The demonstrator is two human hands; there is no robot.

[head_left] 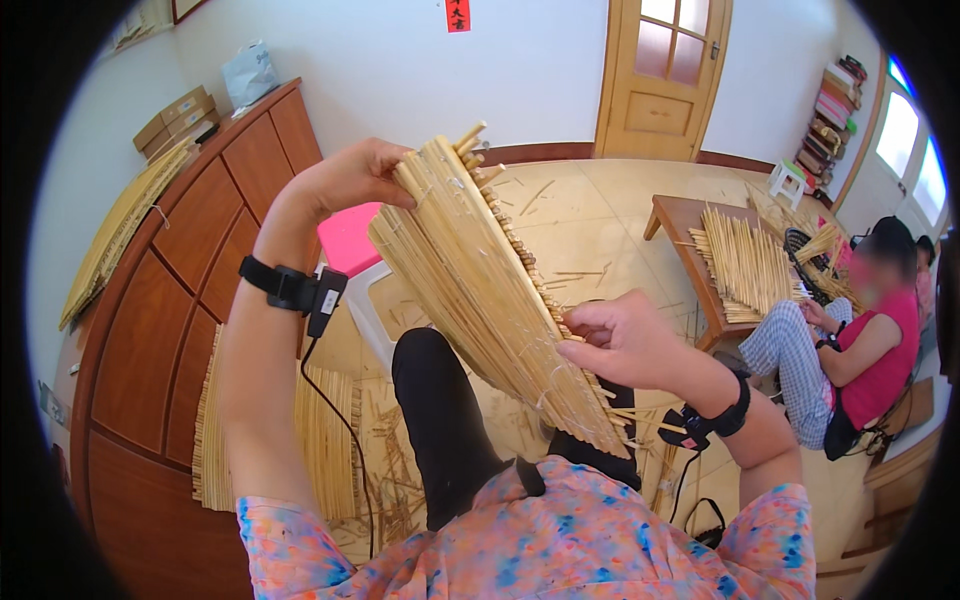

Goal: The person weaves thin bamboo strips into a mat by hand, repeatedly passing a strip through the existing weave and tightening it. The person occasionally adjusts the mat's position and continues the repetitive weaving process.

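Observation:
A woven mat of pale reed stalks (470, 290), bound with thin white thread, is held up at a slant above my lap. Its upper left end is in the grip of my left hand (360, 180), thumb in front and fingers behind. Along the lower part of its right edge, where the cut stalk ends line up, my right hand (625, 340) pinches with thumb and forefinger. A few stalk ends (475, 140) stick out at the top. Part of the mat's back and some of my left fingers are hidden.
Beside a wooden cabinet (150, 350) on the left stands another reed mat (325, 430). A pink-topped stool (350, 238) is behind the held mat. Loose stalks (390, 480) litter the floor. At right, a person (870, 350) sits by a low table (680, 215) with piled stalks.

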